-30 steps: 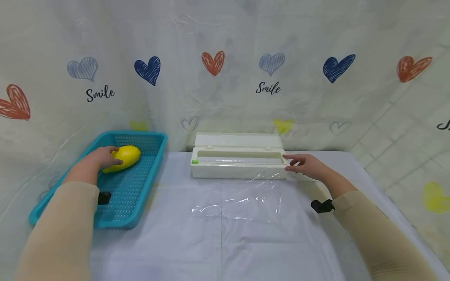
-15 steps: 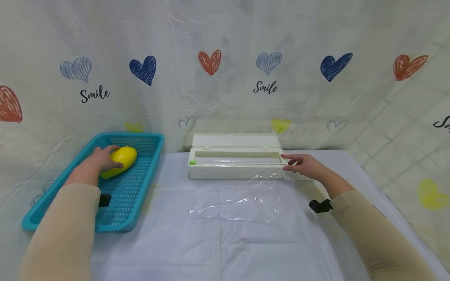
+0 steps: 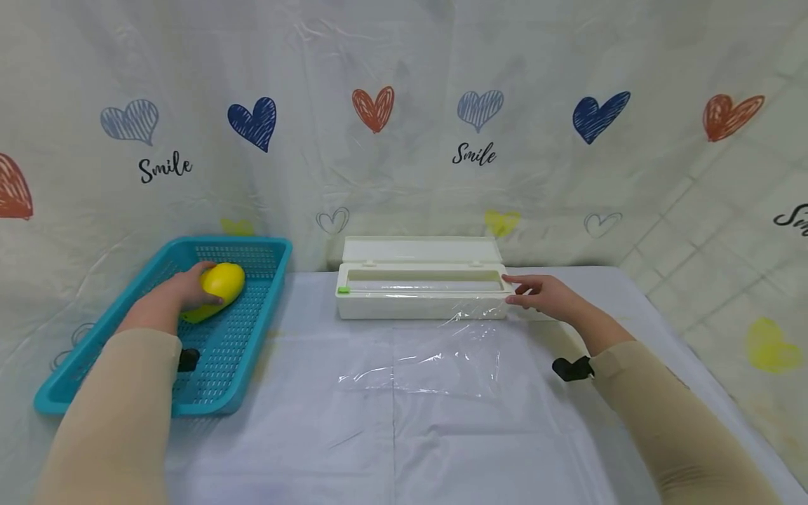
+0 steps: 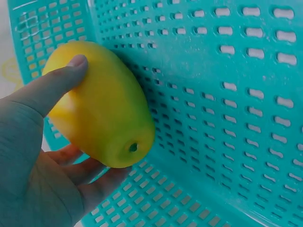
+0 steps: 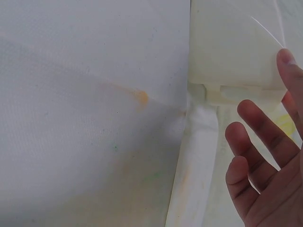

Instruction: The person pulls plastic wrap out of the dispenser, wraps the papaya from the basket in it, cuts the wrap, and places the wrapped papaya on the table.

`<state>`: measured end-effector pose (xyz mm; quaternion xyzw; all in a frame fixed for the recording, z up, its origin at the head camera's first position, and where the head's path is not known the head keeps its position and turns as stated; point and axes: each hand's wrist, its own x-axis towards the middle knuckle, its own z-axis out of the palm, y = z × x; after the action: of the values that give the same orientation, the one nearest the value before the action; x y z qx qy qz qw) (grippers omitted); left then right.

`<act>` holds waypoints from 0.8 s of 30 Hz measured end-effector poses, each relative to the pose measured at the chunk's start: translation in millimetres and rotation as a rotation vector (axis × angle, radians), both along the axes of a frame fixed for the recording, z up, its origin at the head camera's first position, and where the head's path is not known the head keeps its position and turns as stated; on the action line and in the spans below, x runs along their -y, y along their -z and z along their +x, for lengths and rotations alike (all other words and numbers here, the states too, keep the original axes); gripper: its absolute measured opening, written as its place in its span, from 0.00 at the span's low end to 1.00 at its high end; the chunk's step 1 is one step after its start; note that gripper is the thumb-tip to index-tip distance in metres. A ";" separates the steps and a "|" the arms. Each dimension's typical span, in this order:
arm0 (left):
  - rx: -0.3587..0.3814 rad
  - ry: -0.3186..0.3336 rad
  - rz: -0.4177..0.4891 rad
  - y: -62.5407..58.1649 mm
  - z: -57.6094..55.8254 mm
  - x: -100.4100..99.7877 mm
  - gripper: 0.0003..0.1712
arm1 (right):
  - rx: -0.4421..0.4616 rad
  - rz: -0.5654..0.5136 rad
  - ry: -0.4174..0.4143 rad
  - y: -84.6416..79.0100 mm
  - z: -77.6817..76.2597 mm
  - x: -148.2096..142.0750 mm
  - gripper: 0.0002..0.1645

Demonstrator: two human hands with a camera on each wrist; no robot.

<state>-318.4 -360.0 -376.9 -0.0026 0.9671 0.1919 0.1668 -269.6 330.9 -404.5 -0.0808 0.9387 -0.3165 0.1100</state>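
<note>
In the head view, my left hand (image 3: 183,294) grips a yellow papaya-like fruit (image 3: 222,282) inside the blue mesh basket (image 3: 243,375). The left wrist view shows the fruit (image 4: 102,113) greenish towards an end with a small dark hole; the thumb lies across its top, fingers curled underneath. A white cling film dispenser (image 3: 419,306) stands at the back of the table with its lid raised. My right hand (image 3: 544,296) holds its right end between thumb and forefinger, the other fingers (image 5: 246,177) loosely bent off it. Clear film (image 3: 435,358) hangs over its front onto the table.
A white sheet covers the table (image 3: 284,456), and a heart-printed curtain (image 3: 410,182) rises right behind the basket and dispenser. A small green slider (image 3: 343,290) sits at the dispenser's left front corner.
The left thumb and fingers have closed further round the fruit, which has hardly moved. The right hand keeps its place on the dispenser. The head view has shifted slightly.
</note>
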 end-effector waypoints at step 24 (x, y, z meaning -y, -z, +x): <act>-0.242 0.138 0.088 -29.8 14.3 -15.1 0.56 | 0.055 0.015 0.024 -0.6 -1.3 2.3 0.45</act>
<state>-304.1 -344.9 -347.1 0.0946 0.9687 0.2210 0.0618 -270.9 328.5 -403.9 -0.0601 0.9386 -0.3126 0.1327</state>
